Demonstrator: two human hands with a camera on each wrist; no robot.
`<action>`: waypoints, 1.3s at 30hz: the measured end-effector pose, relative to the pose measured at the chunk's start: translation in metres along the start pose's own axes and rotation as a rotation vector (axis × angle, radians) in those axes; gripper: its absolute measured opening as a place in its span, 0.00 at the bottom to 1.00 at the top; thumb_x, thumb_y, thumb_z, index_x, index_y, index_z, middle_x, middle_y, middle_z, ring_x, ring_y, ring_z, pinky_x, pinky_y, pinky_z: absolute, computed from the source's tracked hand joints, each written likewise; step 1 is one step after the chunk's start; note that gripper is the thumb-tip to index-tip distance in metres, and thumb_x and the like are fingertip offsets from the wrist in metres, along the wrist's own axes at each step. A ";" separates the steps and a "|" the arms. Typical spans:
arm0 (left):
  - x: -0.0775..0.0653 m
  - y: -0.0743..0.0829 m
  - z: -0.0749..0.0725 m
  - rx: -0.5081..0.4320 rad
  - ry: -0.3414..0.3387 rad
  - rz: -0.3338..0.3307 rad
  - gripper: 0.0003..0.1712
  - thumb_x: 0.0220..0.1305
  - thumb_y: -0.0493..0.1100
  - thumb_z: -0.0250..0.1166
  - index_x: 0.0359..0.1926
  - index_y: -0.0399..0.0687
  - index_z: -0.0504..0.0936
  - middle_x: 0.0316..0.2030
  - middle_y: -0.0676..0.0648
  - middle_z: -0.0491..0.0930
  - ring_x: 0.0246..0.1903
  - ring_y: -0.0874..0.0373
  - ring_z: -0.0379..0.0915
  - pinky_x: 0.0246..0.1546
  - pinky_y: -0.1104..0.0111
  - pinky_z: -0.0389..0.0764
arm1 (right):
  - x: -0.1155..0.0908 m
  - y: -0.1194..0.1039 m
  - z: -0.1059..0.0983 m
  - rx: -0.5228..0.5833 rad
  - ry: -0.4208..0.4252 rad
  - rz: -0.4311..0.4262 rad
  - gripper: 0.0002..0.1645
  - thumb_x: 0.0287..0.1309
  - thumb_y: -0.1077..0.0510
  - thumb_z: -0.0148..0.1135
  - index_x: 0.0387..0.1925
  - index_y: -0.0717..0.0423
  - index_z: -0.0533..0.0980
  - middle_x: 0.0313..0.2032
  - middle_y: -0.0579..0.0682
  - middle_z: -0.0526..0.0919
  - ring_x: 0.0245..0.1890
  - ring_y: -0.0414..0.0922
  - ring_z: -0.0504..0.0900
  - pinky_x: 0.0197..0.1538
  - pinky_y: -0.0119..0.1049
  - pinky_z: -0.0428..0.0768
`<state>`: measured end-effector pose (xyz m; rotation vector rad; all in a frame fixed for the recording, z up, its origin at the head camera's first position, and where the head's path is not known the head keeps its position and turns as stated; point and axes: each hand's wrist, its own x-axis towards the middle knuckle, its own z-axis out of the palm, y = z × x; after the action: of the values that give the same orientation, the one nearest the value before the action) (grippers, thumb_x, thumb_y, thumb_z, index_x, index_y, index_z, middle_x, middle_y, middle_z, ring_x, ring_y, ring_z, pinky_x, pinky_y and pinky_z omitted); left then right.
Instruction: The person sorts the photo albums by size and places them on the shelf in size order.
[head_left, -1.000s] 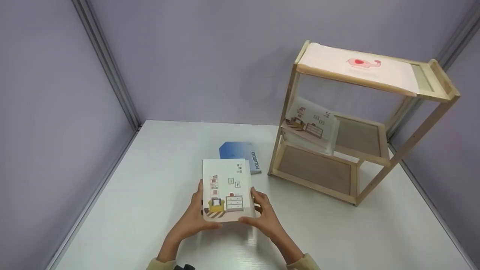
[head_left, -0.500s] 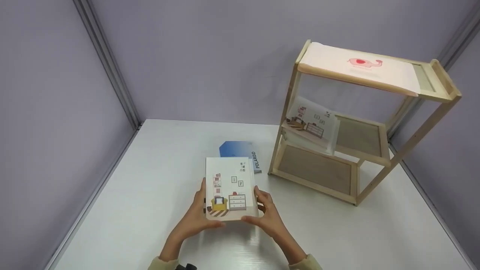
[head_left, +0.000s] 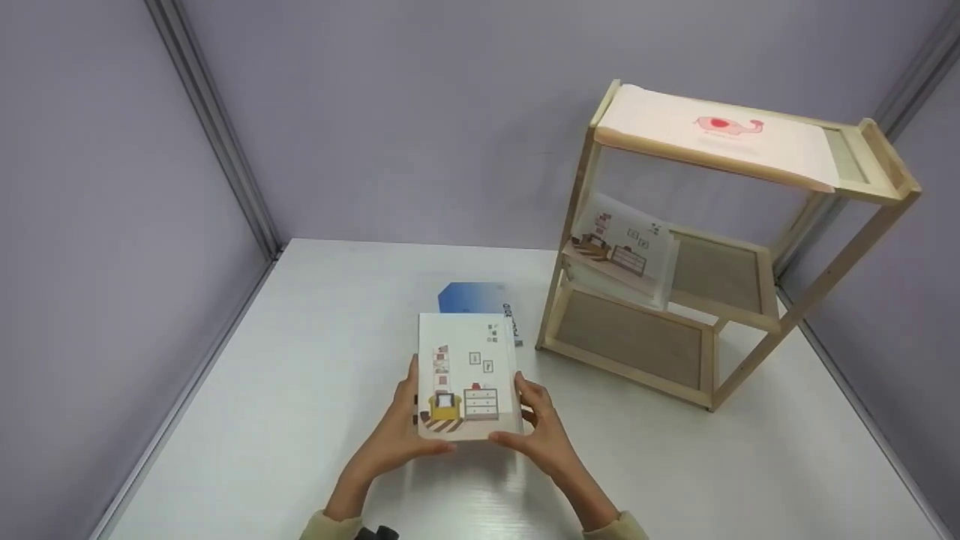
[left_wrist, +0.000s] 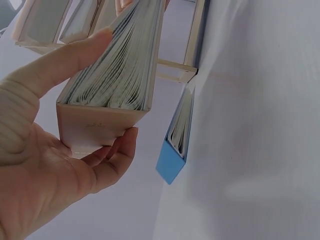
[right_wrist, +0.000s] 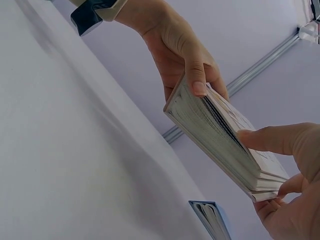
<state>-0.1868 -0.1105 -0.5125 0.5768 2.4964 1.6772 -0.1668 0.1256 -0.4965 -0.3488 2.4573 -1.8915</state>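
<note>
Both hands hold a thick white photo album (head_left: 465, 375), cover up, with a drawing of an armchair and drawers on it. My left hand (head_left: 394, 431) grips its left side and near edge, thumb along the near edge. On the other side my right hand (head_left: 547, 439) grips the right edge and near corner. The left wrist view shows the album's pale pink spine (left_wrist: 100, 125) and fanned page edges, raised above the table. Just beyond lies a blue album (head_left: 472, 298) lettered POLAROID, partly covered by the held one in the head view.
A wooden rack (head_left: 630, 337) stands at the right. On its middle shelf rests a similar white album (head_left: 626, 247), and a pale pink piece with an elephant print (head_left: 720, 135) lies on top. Grey-lilac walls (head_left: 420, 127) enclose the white table (head_left: 300, 337).
Both hands have shifted slightly right with the white album, which now overlaps more of the blue album's lettering. The rack and its contents have stayed put.
</note>
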 end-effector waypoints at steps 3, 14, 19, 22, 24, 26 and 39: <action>0.001 0.001 0.001 -0.003 -0.003 0.005 0.78 0.33 0.56 0.79 0.71 0.66 0.27 0.63 0.42 0.56 0.54 0.51 0.62 0.57 0.52 0.66 | 0.003 0.015 -0.001 -0.002 0.007 -0.005 0.58 0.40 0.59 0.75 0.69 0.64 0.50 0.63 0.64 0.56 0.58 0.58 0.64 0.61 0.53 0.64; 0.003 0.005 0.006 -0.011 -0.002 0.014 0.77 0.33 0.56 0.79 0.71 0.68 0.27 0.64 0.43 0.55 0.54 0.52 0.63 0.56 0.54 0.67 | 0.003 0.030 -0.006 -0.019 0.040 -0.020 0.59 0.40 0.53 0.75 0.71 0.54 0.52 0.64 0.57 0.57 0.58 0.52 0.65 0.61 0.49 0.66; 0.005 0.007 0.008 -0.008 -0.002 0.037 0.77 0.34 0.56 0.79 0.71 0.66 0.27 0.63 0.43 0.55 0.53 0.53 0.63 0.54 0.56 0.69 | 0.002 0.028 -0.009 -0.022 0.046 -0.034 0.59 0.40 0.55 0.75 0.71 0.55 0.51 0.64 0.58 0.56 0.59 0.54 0.64 0.61 0.50 0.65; 0.006 0.009 0.010 -0.014 -0.010 0.042 0.77 0.35 0.55 0.79 0.71 0.66 0.26 0.62 0.42 0.55 0.51 0.53 0.64 0.51 0.58 0.71 | 0.002 0.027 -0.011 -0.012 0.047 -0.029 0.60 0.39 0.57 0.75 0.70 0.58 0.51 0.64 0.59 0.56 0.59 0.55 0.64 0.62 0.51 0.64; 0.006 0.010 0.011 -0.020 -0.013 0.042 0.77 0.35 0.55 0.78 0.71 0.67 0.26 0.62 0.42 0.56 0.51 0.52 0.64 0.50 0.59 0.72 | 0.002 0.027 -0.013 -0.004 0.048 -0.026 0.60 0.39 0.59 0.75 0.70 0.61 0.50 0.63 0.61 0.56 0.59 0.56 0.63 0.62 0.52 0.64; 0.007 0.011 0.012 -0.021 -0.013 0.039 0.77 0.35 0.55 0.78 0.71 0.68 0.26 0.62 0.42 0.56 0.51 0.52 0.64 0.50 0.60 0.73 | 0.002 0.026 -0.014 -0.001 0.052 -0.026 0.60 0.38 0.60 0.76 0.69 0.62 0.51 0.63 0.62 0.56 0.59 0.58 0.63 0.62 0.54 0.63; 0.012 0.018 0.017 -0.019 -0.008 0.071 0.77 0.34 0.55 0.79 0.72 0.64 0.28 0.62 0.44 0.57 0.52 0.52 0.64 0.51 0.59 0.73 | -0.003 0.021 -0.023 -0.036 0.098 -0.047 0.60 0.38 0.55 0.76 0.70 0.56 0.52 0.63 0.59 0.57 0.60 0.54 0.64 0.62 0.51 0.65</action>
<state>-0.1889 -0.0856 -0.5010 0.6768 2.4797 1.7172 -0.1707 0.1534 -0.5111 -0.3246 2.5709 -1.9290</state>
